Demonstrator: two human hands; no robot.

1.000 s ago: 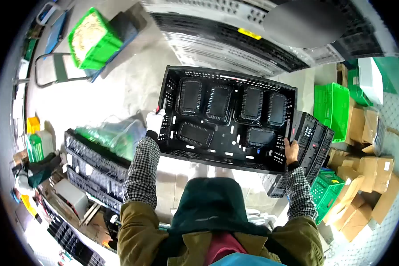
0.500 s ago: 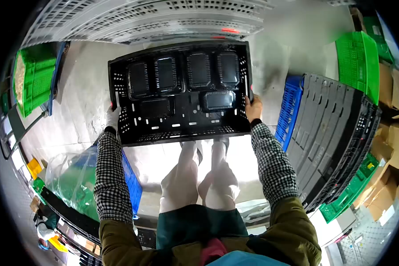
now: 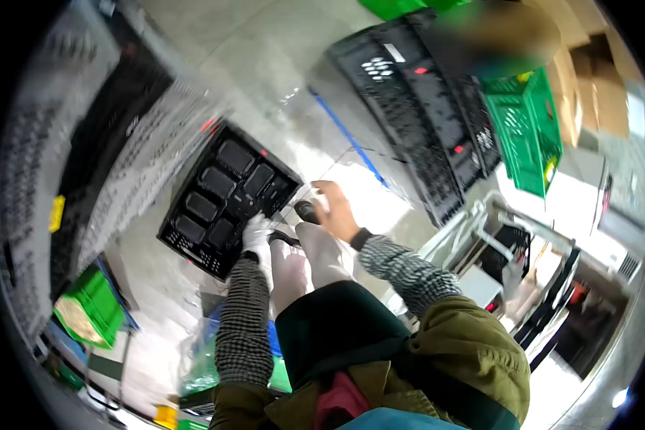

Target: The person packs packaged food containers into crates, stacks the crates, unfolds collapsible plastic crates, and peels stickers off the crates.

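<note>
A black plastic crate (image 3: 254, 203) sits low, apparently on the floor, ahead and left of my feet, beside a tall stack of crates. Inside it lie several dark clear-lidded food containers (image 3: 217, 182), mostly in a row along the far side. My left hand (image 3: 256, 233), in a white glove, overlaps the crate's near edge; blur hides its fingers and whether it touches. Bare, my right hand (image 3: 339, 213) hovers right of the crate, above my shoes, with its fingers apart. A small pale patch at its fingertips cannot be made out.
Tall grey crate stacks (image 3: 132, 172) rise on the left. Black crates (image 3: 408, 107) are stacked at the upper right, near a green crate (image 3: 527, 129) and cardboard boxes (image 3: 598, 93). A metal-framed cart (image 3: 537, 229) stands at the right. Another green crate (image 3: 93, 308) is at the lower left.
The black crate, gripped by both hands before, is now lower and further away. My right hand has let go and moved off. The view has swung to the right.
</note>
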